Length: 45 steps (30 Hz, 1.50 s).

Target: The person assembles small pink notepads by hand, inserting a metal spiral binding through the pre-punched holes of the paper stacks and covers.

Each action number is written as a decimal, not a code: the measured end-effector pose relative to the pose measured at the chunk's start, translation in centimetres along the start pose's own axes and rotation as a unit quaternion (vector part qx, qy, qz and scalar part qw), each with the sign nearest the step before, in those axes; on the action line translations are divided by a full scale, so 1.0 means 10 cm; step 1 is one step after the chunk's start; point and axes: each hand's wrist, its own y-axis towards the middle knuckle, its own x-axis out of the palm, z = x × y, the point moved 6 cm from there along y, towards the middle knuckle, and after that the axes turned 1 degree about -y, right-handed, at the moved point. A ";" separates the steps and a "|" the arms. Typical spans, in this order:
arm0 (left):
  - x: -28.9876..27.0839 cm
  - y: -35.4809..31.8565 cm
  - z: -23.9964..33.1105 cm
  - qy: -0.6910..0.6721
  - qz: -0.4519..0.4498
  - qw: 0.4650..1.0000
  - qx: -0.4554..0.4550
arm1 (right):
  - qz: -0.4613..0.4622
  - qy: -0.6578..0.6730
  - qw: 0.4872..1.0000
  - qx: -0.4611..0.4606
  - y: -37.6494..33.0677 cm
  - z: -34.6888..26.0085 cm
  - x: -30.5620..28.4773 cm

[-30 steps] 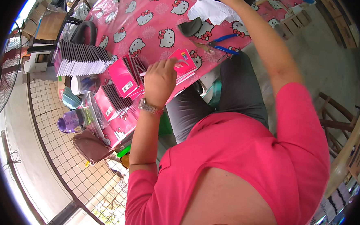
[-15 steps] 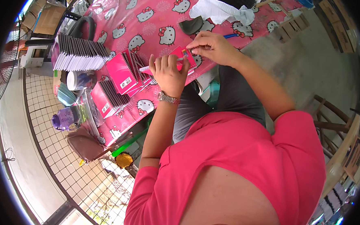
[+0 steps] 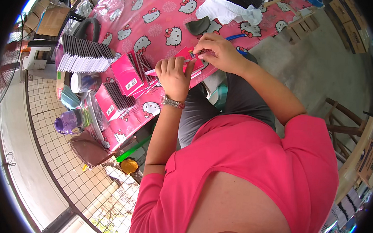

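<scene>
The pink booklet (image 3: 188, 61) lay at the near edge of the table (image 3: 128, 18), over its pink cat-patterned cloth, held between both our hands. Our left hand (image 3: 174, 76) gripped its lower edge, fingers curled close together over the cover with the thumb beneath, and our right hand (image 3: 217, 52) pinched its upper corner between thumb and bent fingertips, so the booklet sat just under and against those fingertips, not apart from them. To do this well, we judged that the left hand had to keep the covers pressed flat and steady while the right worked only at the corner, lightly, so nothing creased or slid. Just left of our hands stood open pink boxes of booklets (image 3: 127, 77); farther left was a long stack of booklets (image 3: 82, 54), and beyond the hands lay crumpled white paper (image 3: 225, 11).
</scene>
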 end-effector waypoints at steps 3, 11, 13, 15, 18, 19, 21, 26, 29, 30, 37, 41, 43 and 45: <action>0.01 0.00 0.00 -0.002 0.004 1.000 0.005 | 0.007 0.024 0.999 0.020 -0.02 0.03 0.03; 0.02 -0.01 -0.01 0.001 -0.008 1.000 -0.002 | -0.022 0.041 0.999 -0.026 0.00 0.06 -0.01; 0.01 -0.01 0.00 0.001 -0.009 1.000 -0.001 | -0.033 0.043 0.998 -0.036 0.01 0.08 0.02; 0.01 -0.02 -0.01 0.002 -0.010 1.000 0.000 | -0.061 0.076 0.995 0.001 0.00 0.12 0.01; 0.02 -0.01 -0.02 0.003 -0.012 1.000 0.005 | -0.074 0.065 0.995 -0.005 0.00 0.13 -0.01; 0.02 0.00 -0.03 0.004 -0.014 1.000 0.006 | -0.073 0.050 0.996 -0.017 0.01 0.12 -0.02; 0.02 0.01 -0.03 0.008 -0.011 1.000 0.009 | -0.082 0.080 0.993 0.023 0.02 0.11 0.04; 0.02 -0.01 -0.01 -0.005 0.002 1.000 0.007 | -0.013 0.050 0.998 0.033 0.04 0.16 -0.03; 0.02 -0.02 -0.01 0.001 0.005 1.000 0.009 | -0.074 0.081 0.990 0.088 -0.05 0.12 0.10; 0.02 -0.02 -0.02 0.002 0.003 1.000 0.009 | -0.067 0.070 0.993 0.062 -0.04 0.10 0.09; 0.01 -0.03 -0.01 0.004 -0.009 1.000 0.017 | -0.093 0.047 0.995 0.010 -0.03 0.11 0.09; 0.03 -0.01 -0.03 -0.010 -0.031 0.999 0.003 | -0.185 0.145 0.955 0.183 -0.02 0.15 0.11; -0.04 0.03 0.02 -0.031 -0.034 0.999 0.016 | -0.190 0.126 0.952 0.203 -0.02 0.08 0.09; -0.07 0.03 0.06 -0.046 -0.048 0.997 0.025 | -0.138 0.030 0.987 0.072 0.03 -0.07 -0.01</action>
